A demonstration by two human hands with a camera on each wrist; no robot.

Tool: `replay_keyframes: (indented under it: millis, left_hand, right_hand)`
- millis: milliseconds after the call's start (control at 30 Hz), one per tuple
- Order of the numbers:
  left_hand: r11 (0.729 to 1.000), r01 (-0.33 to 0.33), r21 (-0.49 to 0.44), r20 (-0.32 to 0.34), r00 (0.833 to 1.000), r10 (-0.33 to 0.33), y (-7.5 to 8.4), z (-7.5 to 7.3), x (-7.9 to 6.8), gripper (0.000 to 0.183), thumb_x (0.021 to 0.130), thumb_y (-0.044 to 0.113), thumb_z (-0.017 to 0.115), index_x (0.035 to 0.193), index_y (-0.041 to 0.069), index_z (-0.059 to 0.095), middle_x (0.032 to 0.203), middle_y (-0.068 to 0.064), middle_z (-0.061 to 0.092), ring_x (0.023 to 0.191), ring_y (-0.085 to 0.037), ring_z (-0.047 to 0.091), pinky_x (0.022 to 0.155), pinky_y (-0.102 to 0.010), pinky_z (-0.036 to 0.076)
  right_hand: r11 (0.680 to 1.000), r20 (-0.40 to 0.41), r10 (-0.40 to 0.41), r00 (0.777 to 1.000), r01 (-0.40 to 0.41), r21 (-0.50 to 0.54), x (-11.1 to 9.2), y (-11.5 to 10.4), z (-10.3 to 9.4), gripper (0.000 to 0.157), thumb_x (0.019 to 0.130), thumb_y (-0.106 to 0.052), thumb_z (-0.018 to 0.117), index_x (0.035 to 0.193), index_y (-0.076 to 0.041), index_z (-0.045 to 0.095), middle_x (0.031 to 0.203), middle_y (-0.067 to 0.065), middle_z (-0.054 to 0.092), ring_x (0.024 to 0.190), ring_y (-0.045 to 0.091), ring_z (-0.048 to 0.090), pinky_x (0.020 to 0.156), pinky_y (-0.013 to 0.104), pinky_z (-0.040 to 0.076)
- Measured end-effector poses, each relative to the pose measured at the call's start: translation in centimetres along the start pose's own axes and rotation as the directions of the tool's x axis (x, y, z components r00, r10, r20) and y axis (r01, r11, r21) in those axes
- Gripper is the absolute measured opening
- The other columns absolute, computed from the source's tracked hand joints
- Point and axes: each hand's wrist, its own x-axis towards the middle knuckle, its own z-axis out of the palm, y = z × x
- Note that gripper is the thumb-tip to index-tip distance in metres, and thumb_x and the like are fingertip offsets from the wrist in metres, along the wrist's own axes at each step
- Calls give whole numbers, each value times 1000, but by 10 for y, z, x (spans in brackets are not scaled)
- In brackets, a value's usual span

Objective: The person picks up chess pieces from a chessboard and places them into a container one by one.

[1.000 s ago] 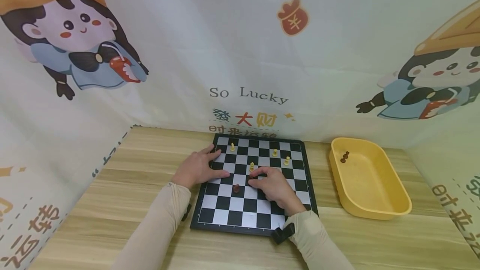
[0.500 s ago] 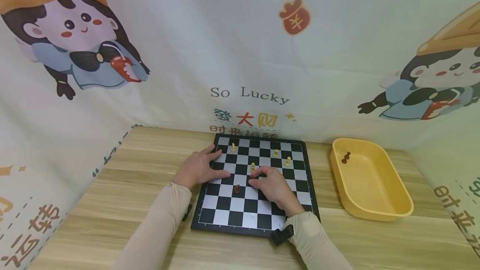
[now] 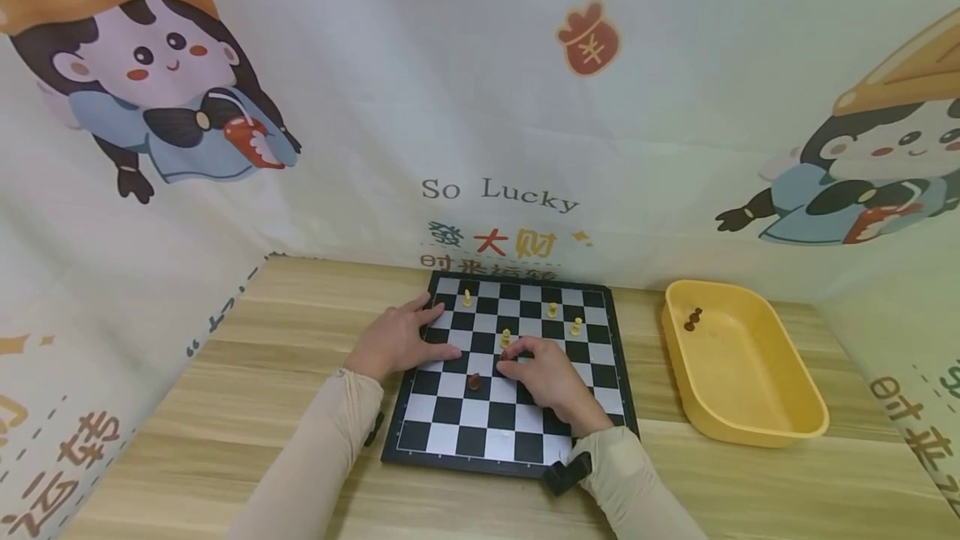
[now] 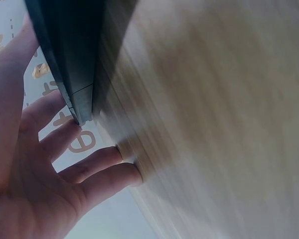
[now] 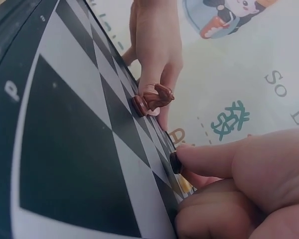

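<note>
My left hand [image 3: 393,342] lies spread over the left edge of the black-and-white chessboard [image 3: 472,463], thumb on the squares. In the left wrist view, some fingertips [image 4: 134,174] reach the table beside the board's side. My right hand [image 3: 551,377] pinches a dark chess piece [image 5: 175,163] between thumb and index finger at the board's middle, its base close to the squares and its upper part hidden by the fingers. A brown knight [image 5: 152,99] stands upright between the hands. Just beyond the right fingertips is a yellow chess piece [image 3: 506,338].
More yellow pieces stand toward the back, one at the left [image 3: 467,298] and two at the right, including a yellow piece [image 3: 577,327]. Right of the board sits a yellow tray [image 3: 750,436] with a small dark brown piece [image 3: 693,320] lying inside. A printed cloth [image 3: 360,107] hangs behind the wooden table.
</note>
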Motion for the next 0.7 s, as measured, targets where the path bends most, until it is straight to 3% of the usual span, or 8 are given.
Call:
replay_keyframes:
  millis: [533,700]
  left_hand:
    - [1000,-8,-4,0,1000,8,-2,4,2,94,81,77,66,156,24,44,170,-10,27,146,-55,35,121,-58,36]
    - [1000,-1,-9,0,1000,1,-2,3,2,94,81,76,67,156,24,43,170,-10,27,146,-56,34,121,-58,36]
  right_hand:
    - [998,28,-59,998,58,19,-1,3,-1,12,91,-19,75,100,-11,72,105,7,69,48,11,39,46,24,31]
    - [996,26,-89,996,89,1,-1,3,-2,13,90,-20,77,98,-11,73,110,6,70,72,15,51,62,26,39]
